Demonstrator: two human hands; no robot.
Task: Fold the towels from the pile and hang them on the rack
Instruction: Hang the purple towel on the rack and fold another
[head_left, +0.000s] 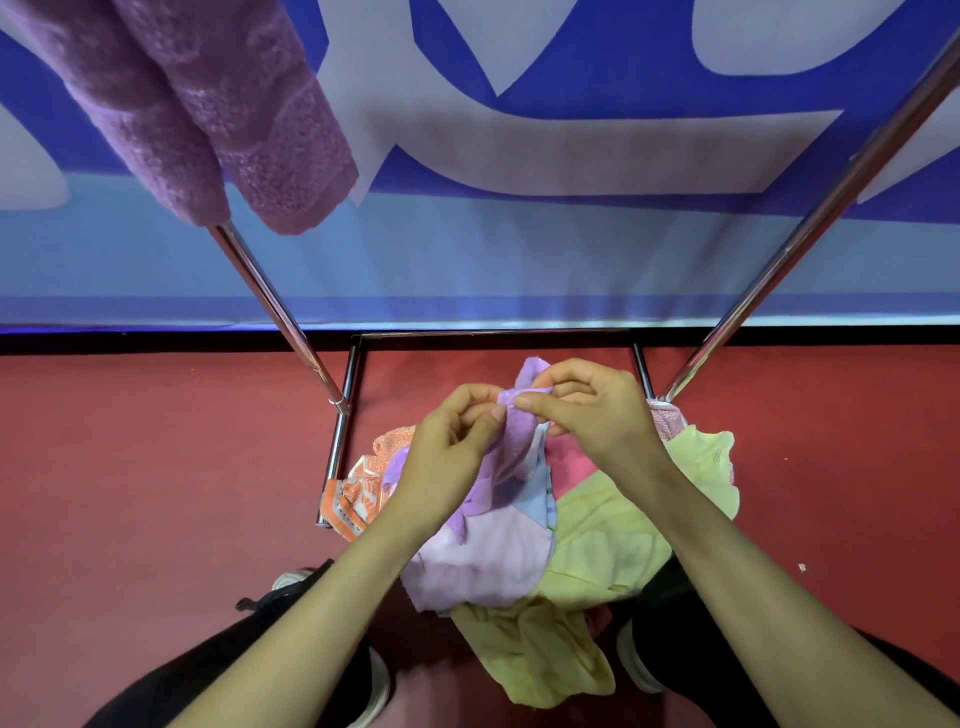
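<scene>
A pile of towels (613, 525) lies on the red floor between the rack's legs: yellow, orange-patterned, pink and lilac ones. Both hands pinch the top edge of a lilac towel (498, 540) and hold it lifted above the pile. My left hand (457, 441) grips it from the left, my right hand (587, 410) from the right, fingertips nearly touching. A fluffy purple towel (208, 114) hangs folded over the rack at the upper left. The rack's chrome poles (275, 306) slant up on both sides.
The rack's base frame (343, 441) stands on the red carpet (156, 467). A blue and white banner (519, 234) covers the wall behind. My black-trousered legs and shoes (374, 680) flank the pile at the bottom.
</scene>
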